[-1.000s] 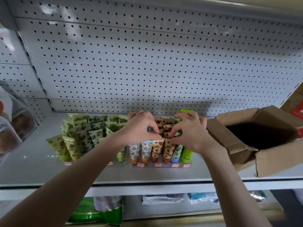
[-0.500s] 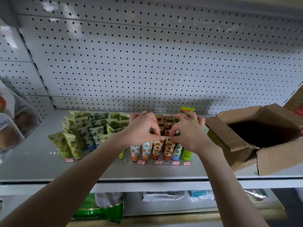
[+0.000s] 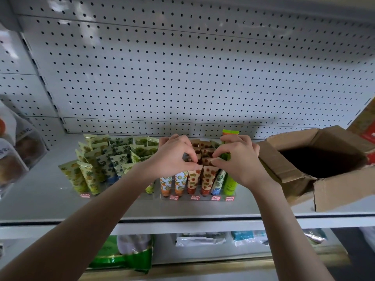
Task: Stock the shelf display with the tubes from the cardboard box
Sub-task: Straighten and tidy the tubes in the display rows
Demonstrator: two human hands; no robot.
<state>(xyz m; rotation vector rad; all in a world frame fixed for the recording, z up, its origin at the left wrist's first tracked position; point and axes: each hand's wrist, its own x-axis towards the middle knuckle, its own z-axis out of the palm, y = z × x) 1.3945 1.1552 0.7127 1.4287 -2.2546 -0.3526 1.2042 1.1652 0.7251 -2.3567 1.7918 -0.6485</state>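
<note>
The upright strawberry-printed cream plastic tube (image 3: 209, 176) is pinched at its top by left hand (image 3: 174, 159) and right hand (image 3: 239, 161), close together; the brown cardboard box (image 3: 343, 191) lies right, nearer the latter.

On my feed the pegboard (image 3: 182, 78) is white, dotted with dark holes. The leaf-print tubes (image 3: 89, 177) are pale yellow-green; the orange-print tubes (image 3: 180, 180) white with orange caps; the strawberry tubes (image 3: 208, 179) cream with red fruit; the lime tube (image 3: 230, 184) plain green. I see red price labels (image 3: 194, 198) and a brown cardboard box (image 3: 334, 191).
</note>
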